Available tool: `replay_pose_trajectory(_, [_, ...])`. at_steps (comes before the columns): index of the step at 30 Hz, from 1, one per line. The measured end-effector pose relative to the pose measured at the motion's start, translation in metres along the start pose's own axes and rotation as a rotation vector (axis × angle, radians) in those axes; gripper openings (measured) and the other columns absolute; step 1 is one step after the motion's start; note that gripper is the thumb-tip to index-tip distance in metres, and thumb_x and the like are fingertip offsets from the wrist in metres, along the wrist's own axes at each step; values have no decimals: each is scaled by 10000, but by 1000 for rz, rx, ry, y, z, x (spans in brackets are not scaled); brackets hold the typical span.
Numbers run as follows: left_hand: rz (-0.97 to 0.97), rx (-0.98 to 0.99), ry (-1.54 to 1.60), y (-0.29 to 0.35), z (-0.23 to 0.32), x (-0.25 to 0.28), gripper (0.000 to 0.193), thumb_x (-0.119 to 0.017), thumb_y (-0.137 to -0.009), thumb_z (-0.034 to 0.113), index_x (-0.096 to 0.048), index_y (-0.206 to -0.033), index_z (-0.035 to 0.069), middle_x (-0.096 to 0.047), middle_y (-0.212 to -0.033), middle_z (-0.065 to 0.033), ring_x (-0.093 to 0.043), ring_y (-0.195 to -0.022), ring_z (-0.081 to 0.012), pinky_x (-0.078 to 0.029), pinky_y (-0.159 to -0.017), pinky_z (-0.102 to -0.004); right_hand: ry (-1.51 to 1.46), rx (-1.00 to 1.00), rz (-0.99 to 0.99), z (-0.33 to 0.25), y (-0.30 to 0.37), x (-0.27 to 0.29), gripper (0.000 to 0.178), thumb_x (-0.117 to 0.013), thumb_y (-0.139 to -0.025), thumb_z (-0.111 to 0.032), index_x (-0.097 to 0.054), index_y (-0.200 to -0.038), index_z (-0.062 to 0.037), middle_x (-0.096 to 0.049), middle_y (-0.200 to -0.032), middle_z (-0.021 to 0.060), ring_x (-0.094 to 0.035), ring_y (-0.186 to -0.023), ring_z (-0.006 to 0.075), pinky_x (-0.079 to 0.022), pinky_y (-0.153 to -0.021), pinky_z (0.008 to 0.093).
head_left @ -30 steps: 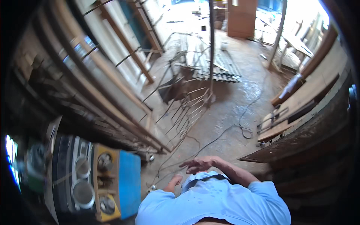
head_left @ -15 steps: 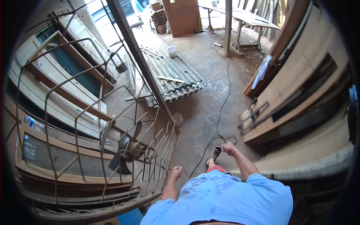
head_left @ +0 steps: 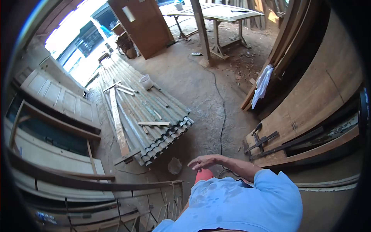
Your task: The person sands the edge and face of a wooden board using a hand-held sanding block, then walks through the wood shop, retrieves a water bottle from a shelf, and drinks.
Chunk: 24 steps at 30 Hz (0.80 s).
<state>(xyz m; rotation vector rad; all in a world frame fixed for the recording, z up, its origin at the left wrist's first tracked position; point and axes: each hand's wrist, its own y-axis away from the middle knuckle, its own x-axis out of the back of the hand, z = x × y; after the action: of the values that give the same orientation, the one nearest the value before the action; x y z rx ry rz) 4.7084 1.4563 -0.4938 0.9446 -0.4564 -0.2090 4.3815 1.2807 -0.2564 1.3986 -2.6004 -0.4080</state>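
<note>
Right grip (head_left: pixel 205 161): fingers apart, above red shorts (head_left: pixel 204 175).
Left grip: out of view; cannot tell its state.
Pale round item (head_left: pixel 174 166): on floor (head_left: pixel 205 127), just left of right grip, apart; kind unclear.
Cable (head_left: pixel 223 112): on floor, running beyond right grip.
Corrugated sheets (head_left: pixel 156 106): ahead-left of right grip, apart.
White bucket (head_left: pixel 146 82): on sheets.
Bench (head_left: pixel 220 11): farther off.
</note>
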Motion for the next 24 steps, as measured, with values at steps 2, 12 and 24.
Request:
replay_pose_trajectory(2, [-60,-1,-71,-48,56,4,193,-590,-856,177,-629,-725,42,-587,-615,-67,-552,-483,-183,-429,-423,-345,-52,61,416,25,-17,81,619,-593,-960,-353,-417,-1458,-30,-669,-1125,130,-646,-925,180,-530,-844,361])
replay_pose_trajectory(12, [-199,-130,-137,-310,445,73,187,-594,-901,198,-627,-928,16,-572,-681,-43,-563,-547,-156,-463,-457,-318,5,-1122,1293,289,159,284,460,-545,-851,-358,-694,-1031,38,-642,-1143,297,-619,-1128,404,-505,-944,445])
replay_pose_trajectory(24, [-160,-378,-329,-496,796,-77,330,-594,-918,260,-637,-1154,33,-668,-820,-72,-591,-602,-151,-460,-487,-305,-708,-1179,1210,315,170,432,302,-585,-852,-296,-724,-856,-28,-711,-779,135,-685,-642,239,-523,-546,397])
